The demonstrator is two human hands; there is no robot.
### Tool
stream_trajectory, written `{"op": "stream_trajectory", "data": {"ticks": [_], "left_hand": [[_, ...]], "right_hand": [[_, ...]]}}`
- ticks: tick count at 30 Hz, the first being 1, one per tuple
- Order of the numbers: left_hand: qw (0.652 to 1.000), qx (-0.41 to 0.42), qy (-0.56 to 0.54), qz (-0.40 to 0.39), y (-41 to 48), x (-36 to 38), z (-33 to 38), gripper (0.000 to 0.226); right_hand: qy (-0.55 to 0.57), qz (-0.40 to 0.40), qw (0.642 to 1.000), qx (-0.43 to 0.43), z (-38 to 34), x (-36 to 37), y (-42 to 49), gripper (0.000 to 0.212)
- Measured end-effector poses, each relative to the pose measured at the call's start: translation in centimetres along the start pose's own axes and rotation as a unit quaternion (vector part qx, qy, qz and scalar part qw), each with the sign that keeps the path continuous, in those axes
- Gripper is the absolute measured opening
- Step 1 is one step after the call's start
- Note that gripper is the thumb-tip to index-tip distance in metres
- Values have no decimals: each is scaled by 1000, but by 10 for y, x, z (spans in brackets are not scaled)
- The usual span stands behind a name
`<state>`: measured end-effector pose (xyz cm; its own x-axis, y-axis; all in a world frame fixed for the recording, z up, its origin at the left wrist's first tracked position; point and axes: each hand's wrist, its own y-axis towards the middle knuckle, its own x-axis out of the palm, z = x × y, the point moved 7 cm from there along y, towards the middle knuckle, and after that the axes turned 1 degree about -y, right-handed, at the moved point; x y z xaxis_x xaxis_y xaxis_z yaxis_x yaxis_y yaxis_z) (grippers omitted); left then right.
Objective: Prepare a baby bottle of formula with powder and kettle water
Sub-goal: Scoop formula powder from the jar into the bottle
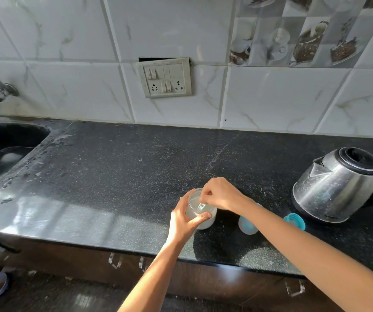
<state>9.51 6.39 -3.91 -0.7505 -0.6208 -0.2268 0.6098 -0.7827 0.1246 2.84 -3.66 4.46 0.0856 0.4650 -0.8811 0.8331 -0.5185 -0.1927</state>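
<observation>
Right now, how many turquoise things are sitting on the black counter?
2. A small clear cup with turquoise dots stands just right of the milky container, partly behind the right forearm. A turquoise ring cap lies in front of the kettle. The forearm may hide more.

A black, finely speckled counter is seen below white tiles veined in grey marble. A clear jar holding whitish liquid is seen. The kettle is shown in silver steel with a black lid and handle. A teal cap and a translucent bottle dotted with teal are noted. Some tiles are printed with brown desserts.
</observation>
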Motion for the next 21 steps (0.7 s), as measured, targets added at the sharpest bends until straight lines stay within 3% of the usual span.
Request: {"op": "stream_trajectory", "data": {"ticks": [7, 11, 16, 21], "left_hand": [[1000, 2, -6, -6, 0, 0, 0, 67], [1000, 0, -1, -6, 0, 0, 1, 67], [1000, -8, 4, -2, 0, 0, 0, 72], [1000, -18, 0, 0, -1, -1, 0, 75]], "right_hand": [[105, 47, 992, 49, 18, -15, -6, 8], [63, 74, 995, -2, 3, -9, -10, 8], [43, 52, 995, -71, -17, 4, -6, 11], [80, 88, 992, -29, -1, -13, -6, 8]]}}
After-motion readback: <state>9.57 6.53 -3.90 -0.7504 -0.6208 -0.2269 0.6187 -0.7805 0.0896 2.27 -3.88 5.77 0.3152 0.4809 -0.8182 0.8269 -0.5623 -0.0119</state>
